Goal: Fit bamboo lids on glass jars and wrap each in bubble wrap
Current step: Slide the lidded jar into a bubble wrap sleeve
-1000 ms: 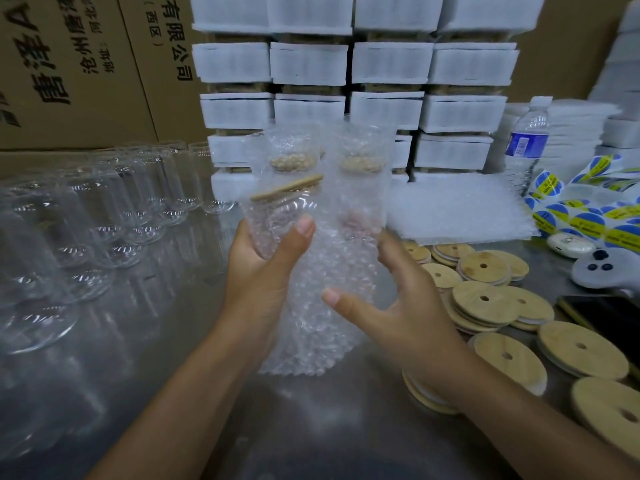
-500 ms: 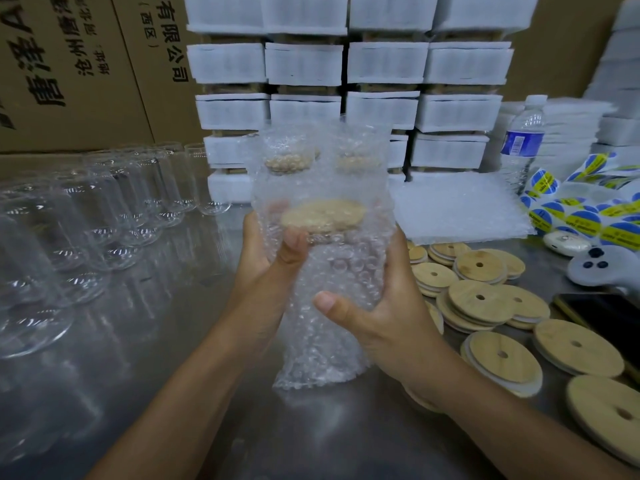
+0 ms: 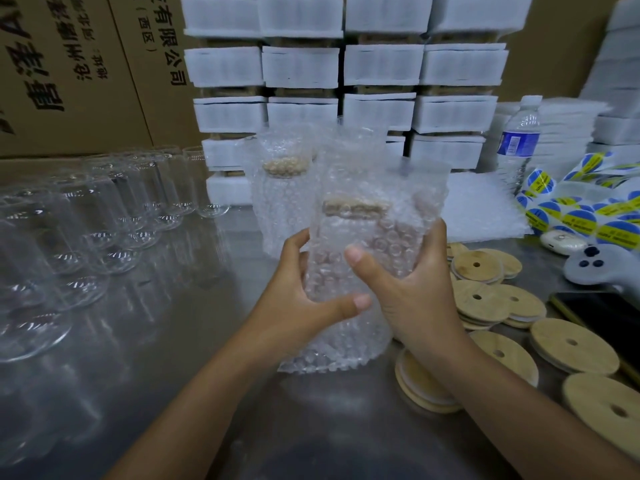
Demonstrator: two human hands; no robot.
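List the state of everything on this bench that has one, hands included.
left hand, grips the held jar low on its left side.
right hand, grips the held jar from the right.
held jar, upright, lidded, in a bubble bag; bag top not folded down.
second wrapped jar, standing behind, lidded, bagged.
bare glass jars, upright, no lids.
loose bamboo lids, flat, partly stacked.
water bottle, upright, capped.
phone, screen dark.

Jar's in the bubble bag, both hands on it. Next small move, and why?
Probably fold the loose top of the bag down over the lid. The left hand and right hand grip the jar through it, the lid is already on, and the bag stands open above it.
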